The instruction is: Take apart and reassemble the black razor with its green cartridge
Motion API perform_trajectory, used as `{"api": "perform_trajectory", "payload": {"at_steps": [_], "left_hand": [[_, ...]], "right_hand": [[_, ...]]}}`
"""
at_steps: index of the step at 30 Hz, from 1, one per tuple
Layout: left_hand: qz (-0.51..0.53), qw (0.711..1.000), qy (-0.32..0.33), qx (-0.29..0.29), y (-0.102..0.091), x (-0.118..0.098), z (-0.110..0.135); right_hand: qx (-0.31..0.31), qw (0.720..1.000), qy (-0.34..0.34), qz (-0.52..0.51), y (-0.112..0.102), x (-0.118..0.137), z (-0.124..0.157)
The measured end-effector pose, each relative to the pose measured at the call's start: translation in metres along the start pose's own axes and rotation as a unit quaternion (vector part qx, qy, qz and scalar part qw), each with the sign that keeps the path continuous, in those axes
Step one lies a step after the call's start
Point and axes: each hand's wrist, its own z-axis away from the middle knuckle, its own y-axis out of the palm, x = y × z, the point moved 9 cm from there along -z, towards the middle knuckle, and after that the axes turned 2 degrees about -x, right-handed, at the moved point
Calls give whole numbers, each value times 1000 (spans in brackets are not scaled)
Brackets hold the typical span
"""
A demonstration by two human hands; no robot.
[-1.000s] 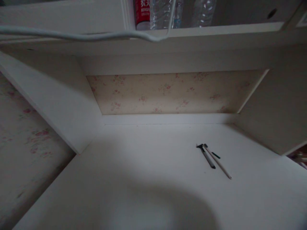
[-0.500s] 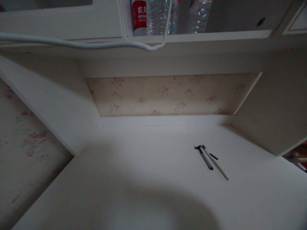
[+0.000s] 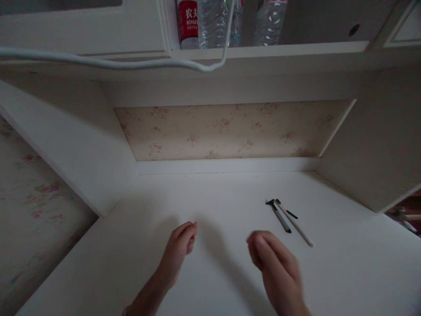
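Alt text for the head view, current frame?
Empty left hand and right hand, loosely curled, over a white desk. A dark pen and a pale pen lie beyond the right hand; bottles stand on the shelf above.

just two bare hands tbh; left hand (image 3: 177,252) has a slim bare wrist and forearm running off the bottom edge; right hand (image 3: 276,270) is blurry, cut off around the wrist; light's too dim for any finer detail on the fingers

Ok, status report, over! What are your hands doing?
Left hand and right hand loosely curled, nothing seen held. Right hand nearest the dark pen, not touching. Nothing in between.
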Motion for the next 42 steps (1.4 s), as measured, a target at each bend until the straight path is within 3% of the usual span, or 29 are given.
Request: {"api": "perform_trajectory", "payload": {"at_steps": [4, 8, 14, 28, 31, 33, 38, 40, 42], "left_hand": [[-106, 992, -39, 51, 16, 51, -29], [-161, 985, -37, 54, 17, 66, -30], [-190, 979, -37, 71, 16, 63, -23], [-188, 979, -19, 76, 14, 61, -27], [-197, 977, -13, 77, 13, 61, -28], [-201, 976, -14, 81, 13, 61, -28], [-202, 975, -18, 91, 14, 62, -27], [-204, 974, -20, 96, 16, 62, -26], [-209, 973, -12, 99, 17, 61, -26]], "right_hand": [[89, 990, 50, 93, 38, -63, -50], [79, 983, 51, 155, 38, -101, -63], [124, 967, 9, 223, 46, -96, -51], [108, 958, -35, 264, 44, -85, -50], [56, 951, -33, 302, 18, -79, -65], [6, 927, -23, 375, -14, -71, -81], [-46, 785, 88, 612, -103, -69, -113], [-37, 745, 134, 652, -128, -77, -116], [-3, 725, 169, 668, -140, -91, -115]]}}
